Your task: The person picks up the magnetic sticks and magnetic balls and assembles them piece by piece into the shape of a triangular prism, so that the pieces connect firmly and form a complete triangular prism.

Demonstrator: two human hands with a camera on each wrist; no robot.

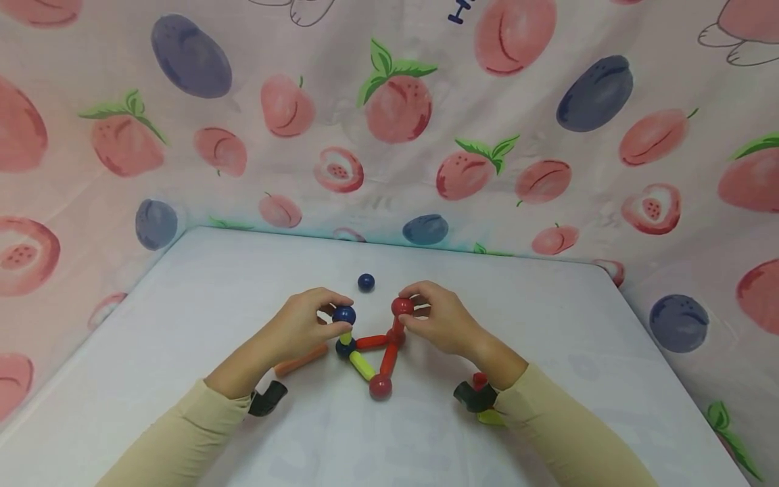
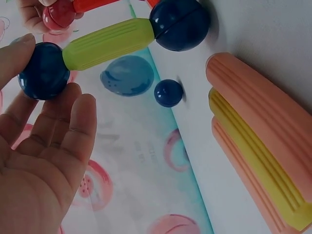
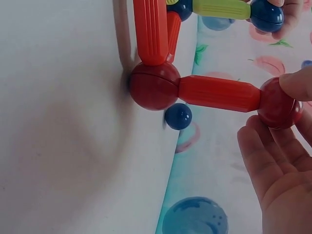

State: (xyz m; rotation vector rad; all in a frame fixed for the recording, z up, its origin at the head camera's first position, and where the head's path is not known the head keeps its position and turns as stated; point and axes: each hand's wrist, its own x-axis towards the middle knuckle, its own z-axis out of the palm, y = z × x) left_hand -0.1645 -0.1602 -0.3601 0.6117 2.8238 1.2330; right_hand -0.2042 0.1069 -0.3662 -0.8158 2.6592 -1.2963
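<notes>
My left hand (image 1: 302, 326) pinches a blue ball (image 2: 45, 71) between thumb and fingers. That ball tops an upright yellow-green ribbed rod (image 2: 109, 44) standing on another blue ball (image 2: 180, 24). Opposite it, my right hand (image 1: 447, 323) grips a red ball (image 3: 279, 103) at the top of a red rod (image 3: 219, 92), whose lower end meets a second red ball (image 3: 154, 85). On the table, red rods (image 1: 388, 360) and a yellow-green rod (image 1: 362, 366) join the lower balls into a triangle, with a red ball (image 1: 380, 386) at its near corner.
A loose blue ball (image 1: 366, 283) lies behind the triangle on the white table (image 1: 243, 270). Beside my left wrist are orange rods (image 2: 263, 112) and a yellow rod (image 2: 258, 161). Red (image 1: 480, 380) and yellow-green pieces (image 1: 490, 418) are partly hidden by my right wrist. A fruit-print cloth (image 1: 341, 88) hangs behind.
</notes>
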